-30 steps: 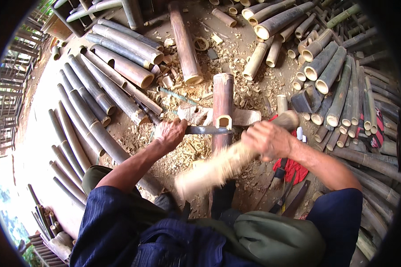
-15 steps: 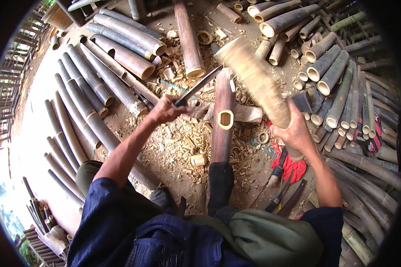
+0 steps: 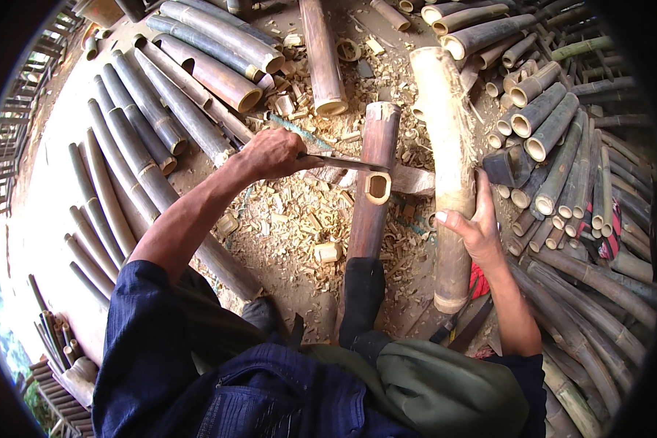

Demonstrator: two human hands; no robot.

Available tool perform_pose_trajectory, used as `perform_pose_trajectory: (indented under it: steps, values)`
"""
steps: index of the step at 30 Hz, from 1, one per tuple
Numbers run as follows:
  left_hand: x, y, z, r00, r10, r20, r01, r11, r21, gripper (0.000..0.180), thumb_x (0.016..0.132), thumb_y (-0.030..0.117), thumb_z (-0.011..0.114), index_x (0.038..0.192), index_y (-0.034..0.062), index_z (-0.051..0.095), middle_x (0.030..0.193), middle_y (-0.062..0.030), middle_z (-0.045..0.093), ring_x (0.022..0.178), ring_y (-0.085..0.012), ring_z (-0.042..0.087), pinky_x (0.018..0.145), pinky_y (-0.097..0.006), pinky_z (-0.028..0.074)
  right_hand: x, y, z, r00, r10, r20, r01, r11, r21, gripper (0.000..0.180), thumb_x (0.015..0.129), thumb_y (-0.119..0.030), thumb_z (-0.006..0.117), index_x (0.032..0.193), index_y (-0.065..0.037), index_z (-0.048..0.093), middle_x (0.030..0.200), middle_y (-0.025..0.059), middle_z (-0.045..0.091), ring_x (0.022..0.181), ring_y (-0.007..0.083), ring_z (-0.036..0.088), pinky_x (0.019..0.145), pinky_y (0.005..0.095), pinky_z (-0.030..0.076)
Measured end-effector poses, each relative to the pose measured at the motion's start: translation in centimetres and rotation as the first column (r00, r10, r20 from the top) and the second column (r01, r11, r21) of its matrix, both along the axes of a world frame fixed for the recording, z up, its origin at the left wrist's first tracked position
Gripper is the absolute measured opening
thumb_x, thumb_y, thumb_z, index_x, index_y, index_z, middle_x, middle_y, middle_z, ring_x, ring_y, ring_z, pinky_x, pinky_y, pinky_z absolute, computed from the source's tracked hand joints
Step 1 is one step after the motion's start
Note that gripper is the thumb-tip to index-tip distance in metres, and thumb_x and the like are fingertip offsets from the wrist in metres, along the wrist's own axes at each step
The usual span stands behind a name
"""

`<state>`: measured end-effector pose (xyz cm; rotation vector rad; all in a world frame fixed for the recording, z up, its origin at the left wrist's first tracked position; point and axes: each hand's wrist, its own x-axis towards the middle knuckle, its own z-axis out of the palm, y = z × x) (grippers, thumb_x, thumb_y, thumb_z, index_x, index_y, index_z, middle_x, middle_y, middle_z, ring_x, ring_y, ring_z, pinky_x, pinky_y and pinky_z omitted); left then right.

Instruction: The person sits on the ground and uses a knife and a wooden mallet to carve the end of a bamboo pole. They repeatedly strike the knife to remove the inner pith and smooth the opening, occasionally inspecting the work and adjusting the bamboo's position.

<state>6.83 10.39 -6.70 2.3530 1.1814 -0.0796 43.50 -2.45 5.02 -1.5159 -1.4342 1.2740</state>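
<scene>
My left hand (image 3: pixel 270 153) grips the handle of a knife (image 3: pixel 343 162). Its blade points right, with the tip at a square hole (image 3: pixel 377 187) cut in a reddish-brown bamboo section (image 3: pixel 376 146). That section lies pointing away from me, and my dark trouser leg (image 3: pixel 361 292) rests on its near end. My right hand (image 3: pixel 474 226) holds a thick pale bamboo club (image 3: pixel 445 146) by its side, just right of the brown section.
Long grey-brown bamboo poles (image 3: pixel 168 109) lie fanned out on the left. Short cut tubes (image 3: pixel 547 124) are piled on the right. Chips and offcuts (image 3: pixel 299 219) cover the ground between. A red cloth (image 3: pixel 478 281) and tool handles lie by my right wrist.
The pale club swung up from beside the knife, then came down to the right of the brown section. The knife lifted and tilted, then returned to the square hole.
</scene>
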Motion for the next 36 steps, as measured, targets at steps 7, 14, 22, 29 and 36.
perform_pose_trajectory:
  steps: [7,14,22,29,36]
  values:
    - [0.3,-0.8,-0.7,0.997,0.042,-0.064,-0.038,0.998,0.053,0.063,0.095,0.066,0.063,0.082,0.0059,0.077,0.056,-0.0107,0.062,0.052,-0.0253,0.063,0.049,-0.044,0.051,-2.8,-0.9,-2.0,0.966,0.112,0.232,-0.096,0.992,-0.075,0.088,0.086,-0.02,0.076,0.154,0.007,0.027,0.133,0.0272,0.059,0.122,0.034,0.062,0.109,0.0425,0.048]
    - [-0.2,-0.3,-1.4,0.996,0.037,-0.083,-0.037,0.999,0.002,0.068,0.092,0.071,0.061,0.079,0.006,0.075,0.058,-0.0068,0.062,0.05,-0.0198,0.059,0.048,-0.04,0.049,-2.6,1.7,-0.2,0.942,0.245,0.231,-0.232,0.969,-0.08,0.098,0.084,-0.026,0.078,0.157,0.012,0.023,0.144,0.0286,0.054,0.128,0.0342,0.059,0.113,0.0402,0.046]
    - [0.8,0.4,-2.1,0.996,0.008,-0.091,-0.015,0.997,-0.072,0.063,0.092,0.067,0.067,0.087,0.005,0.079,0.056,-0.0057,0.061,0.049,-0.0198,0.059,0.047,-0.039,0.048,-3.6,3.8,0.0,0.845,0.407,0.346,-0.284,0.891,-0.355,0.096,0.078,-0.022,0.081,0.154,0.01,0.032,0.146,0.0303,0.05,0.135,0.0374,0.053,0.116,0.0447,0.043]
    - [-1.0,0.4,-3.0,0.998,0.007,-0.057,-0.012,0.995,-0.096,0.067,0.091,0.07,0.064,0.08,0.0049,0.077,0.058,-0.0066,0.062,0.051,-0.0201,0.06,0.048,-0.04,0.049,-5.8,5.4,1.3,0.993,0.078,0.084,-0.07,0.992,-0.103,0.099,0.08,-0.025,0.08,0.155,0.013,0.027,0.137,0.0232,0.057,0.117,0.0263,0.063,0.106,0.0362,0.05]
    - [-0.8,-1.3,-4.3,0.996,-0.075,-0.057,0.079,0.995,0.059,0.062,0.095,0.068,0.061,0.07,0.0113,0.066,0.05,0.0006,0.051,0.042,-0.0147,0.05,0.04,-0.037,0.043,-2.1,5.3,-3.5,0.856,0.452,0.251,-0.377,0.878,-0.297,0.099,0.076,-0.028,0.081,0.158,0.002,0.034,0.147,0.0255,0.052,0.134,0.0334,0.053,0.117,0.0391,0.038]
